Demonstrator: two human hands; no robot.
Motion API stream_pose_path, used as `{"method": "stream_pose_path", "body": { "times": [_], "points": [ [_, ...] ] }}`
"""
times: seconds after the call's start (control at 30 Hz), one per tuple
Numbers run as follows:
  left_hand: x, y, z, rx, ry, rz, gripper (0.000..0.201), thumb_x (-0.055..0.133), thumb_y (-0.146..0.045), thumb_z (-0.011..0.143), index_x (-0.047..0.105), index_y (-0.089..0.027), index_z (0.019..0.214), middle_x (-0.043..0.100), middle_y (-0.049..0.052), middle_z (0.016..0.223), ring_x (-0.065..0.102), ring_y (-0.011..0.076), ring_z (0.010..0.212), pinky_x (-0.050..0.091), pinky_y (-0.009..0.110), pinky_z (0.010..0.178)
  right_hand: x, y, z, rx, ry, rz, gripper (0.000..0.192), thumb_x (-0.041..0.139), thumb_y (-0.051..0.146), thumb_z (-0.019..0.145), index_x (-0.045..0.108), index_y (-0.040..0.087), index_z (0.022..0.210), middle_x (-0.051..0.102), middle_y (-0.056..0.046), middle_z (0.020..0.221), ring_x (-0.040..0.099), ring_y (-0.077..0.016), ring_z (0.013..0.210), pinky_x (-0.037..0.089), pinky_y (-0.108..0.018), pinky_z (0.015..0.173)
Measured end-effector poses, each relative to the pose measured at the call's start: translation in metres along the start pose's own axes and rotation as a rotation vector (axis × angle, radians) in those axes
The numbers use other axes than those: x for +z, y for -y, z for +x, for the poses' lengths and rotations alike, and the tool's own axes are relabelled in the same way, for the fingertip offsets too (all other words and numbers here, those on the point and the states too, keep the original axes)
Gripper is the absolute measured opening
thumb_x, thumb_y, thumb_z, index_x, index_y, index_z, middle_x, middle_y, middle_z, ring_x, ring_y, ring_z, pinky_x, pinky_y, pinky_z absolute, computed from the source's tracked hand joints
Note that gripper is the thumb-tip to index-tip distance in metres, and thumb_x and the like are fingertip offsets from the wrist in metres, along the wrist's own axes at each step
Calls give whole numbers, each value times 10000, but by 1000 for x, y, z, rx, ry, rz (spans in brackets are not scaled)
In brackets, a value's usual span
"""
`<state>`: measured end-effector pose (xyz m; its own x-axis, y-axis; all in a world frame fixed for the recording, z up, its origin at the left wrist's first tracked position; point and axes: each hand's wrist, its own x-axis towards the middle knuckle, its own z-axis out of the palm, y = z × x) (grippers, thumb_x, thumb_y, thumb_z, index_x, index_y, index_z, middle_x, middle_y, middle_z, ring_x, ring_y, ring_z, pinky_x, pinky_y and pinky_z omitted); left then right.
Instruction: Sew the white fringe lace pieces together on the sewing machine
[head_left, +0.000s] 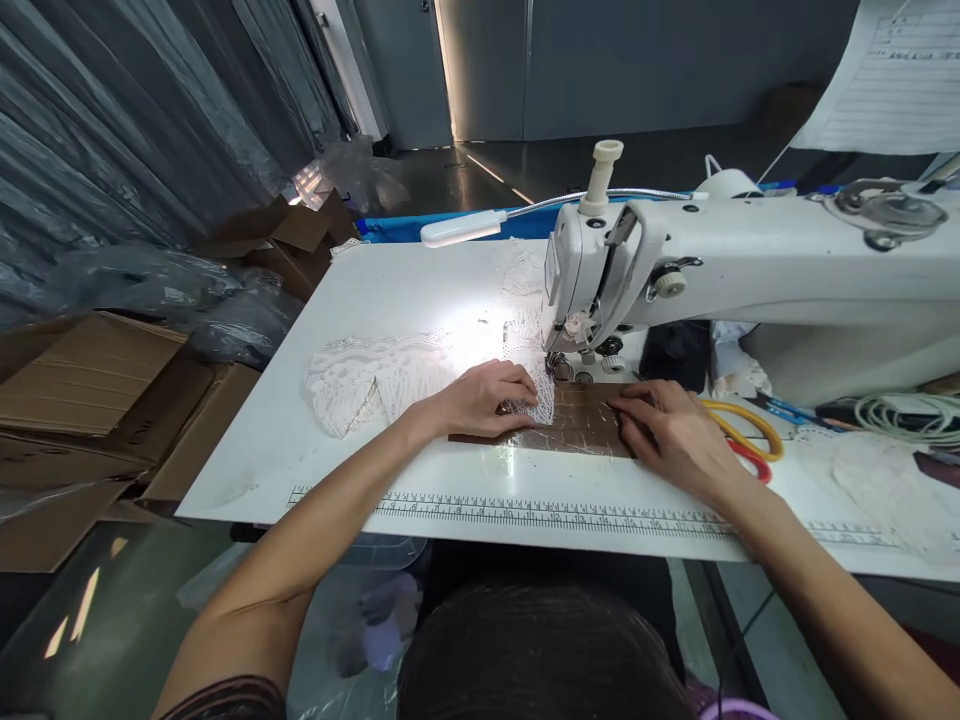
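Observation:
White lace fabric (pixel 390 372) spreads over the left part of the table and runs up to the needle area of the sewing machine (pixel 589 270). My left hand (pixel 487 400) has its thumb and fingers closed on the lace edge, just left of the presser foot (pixel 555 366). Below the needle a brown strip (pixel 581 425) with loose thread ends on it covers the machine bed. Over the strip's right end, the fingertips of my right hand (pixel 675 435) are pressed together; whatever is between them is too small to make out.
Yellow-and-red-handled scissors (pixel 757 440) lie beside my right wrist. More lace (pixel 885 480) and a coiled cord (pixel 907 415) are at the right. A printed ruler (pixel 525 512) follows the table's front edge. A lamp (pixel 465 228) hangs behind; cardboard boxes (pixel 97 370) stand left.

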<state>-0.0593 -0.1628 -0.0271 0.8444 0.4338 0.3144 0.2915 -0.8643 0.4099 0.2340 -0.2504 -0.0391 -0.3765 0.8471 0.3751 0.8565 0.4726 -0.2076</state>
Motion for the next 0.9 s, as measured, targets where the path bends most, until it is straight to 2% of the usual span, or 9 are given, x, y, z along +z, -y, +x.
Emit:
{"method": "stream_pose_path", "body": {
  "times": [0.17, 0.3, 0.37, 0.43, 0.5, 0.6, 0.7, 0.9],
  "points": [
    [5, -3, 2, -45, -9, -36, 179, 606, -279, 953, 726, -159, 899, 703, 77, 956, 651, 178, 879, 541, 351, 791, -3, 19, 29, -78, 109, 257, 275, 461, 223, 933, 661, 188, 1118, 643, -114, 1065, 650, -243, 911, 555, -405, 812],
    [4, -6, 1, -55, -49, -34, 183, 586, -263, 961, 728, -166, 899, 705, 77, 983, 660, 187, 921, 527, 377, 839, 4, 29, 51, -144, 231, 365, 231, 549, 314, 922, 608, 190, 1107, 645, -93, 983, 641, -228, 829, 551, -377, 746],
    [5, -8, 0, -73, -74, -40, 165, 592, -250, 951, 722, -172, 886, 709, 72, 992, 667, 190, 934, 527, 404, 874, 8, 30, 56, -138, 248, 389, 238, 559, 347, 925, 591, 187, 1100, 642, -90, 951, 629, -222, 780, 542, -368, 702],
    [6, -10, 0, -85, -146, -58, 161, 587, -240, 945, 708, -168, 867, 711, 73, 982, 673, 187, 927, 543, 414, 874, 12, 28, 57, -118, 218, 403, 192, 532, 323, 942, 594, 186, 1062, 640, -90, 926, 623, -218, 759, 538, -367, 689],
    [7, -12, 1, -86, -269, -84, 154, 575, -227, 947, 689, -152, 875, 711, 84, 975, 678, 176, 912, 573, 384, 827, 14, 27, 52, -91, 153, 395, 166, 508, 275, 947, 610, 188, 1045, 641, -97, 943, 624, -222, 774, 545, -375, 706],
    [10, -14, 3, -50, -406, -90, 120, 571, -195, 946, 671, -138, 912, 720, 97, 990, 683, 156, 914, 595, 325, 771, 14, 29, 42, -107, 117, 361, 263, 490, 242, 949, 630, 205, 1169, 616, -113, 1047, 630, -233, 869, 558, -402, 791],
    [10, -14, 3, 7, -383, -45, 110, 575, -185, 940, 670, -154, 895, 737, 83, 994, 689, 154, 917, 593, 328, 788, 15, 35, 37, -170, 136, 303, 360, 461, 217, 947, 636, 209, 1262, 582, -127, 1063, 608, -250, 942, 549, -428, 842],
    [13, -10, 3, 56, -206, -5, 156, 543, -182, 947, 690, -166, 898, 754, 64, 941, 700, 159, 860, 572, 344, 786, 14, 38, 35, -195, 175, 319, 314, 492, 204, 914, 728, 224, 1119, 598, -120, 1010, 591, -252, 926, 545, -429, 814]
  ]
}}
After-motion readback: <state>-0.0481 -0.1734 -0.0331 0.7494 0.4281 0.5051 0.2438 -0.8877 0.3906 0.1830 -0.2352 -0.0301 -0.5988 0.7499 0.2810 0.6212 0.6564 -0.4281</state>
